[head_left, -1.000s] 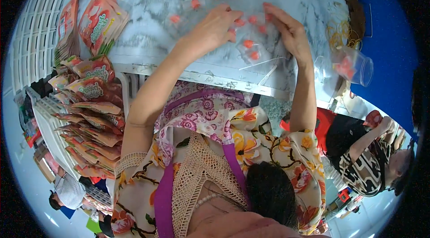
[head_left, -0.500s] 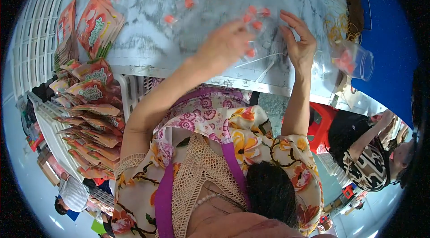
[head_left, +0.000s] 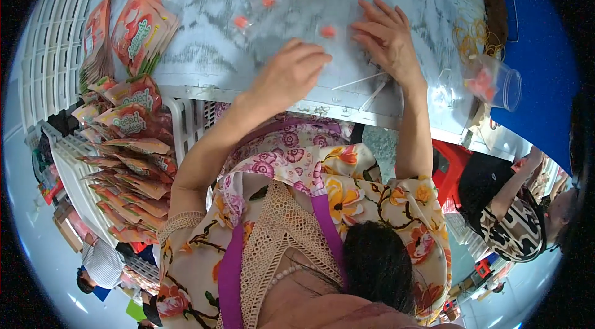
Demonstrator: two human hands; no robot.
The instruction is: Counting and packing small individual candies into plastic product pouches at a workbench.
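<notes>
My left hand [head_left: 294, 73] is over the worktable near its front edge. Its fingers are curled and pressed together; whatever is in them, if anything, is hidden. To its right, my right hand [head_left: 385, 41] is held palm down just above the table, fingers stretched and slightly apart. A clear-wrapped, pink-orange candy [head_left: 328, 32] lies between the two hands. Farther left and back lie more such wrapped pieces, among them a nearer candy [head_left: 241, 21] and another candy [head_left: 268, 0]. Two thin white strips [head_left: 359, 80] lie by the front edge, below my right hand.
Pink printed pouches [head_left: 139, 31] stand at the table's left, with many more pouches [head_left: 133, 162] stacked in a white crate [head_left: 71, 155]. A clear plastic cup [head_left: 505, 86] holding pink pieces lies tipped at right, beside yellow rubber bands [head_left: 469, 38]. A person [head_left: 514, 205] works at far right.
My left hand has drawn back toward the front edge and left. My right hand has moved left. The cluster of candies between them no longer shows; one candy lies there now.
</notes>
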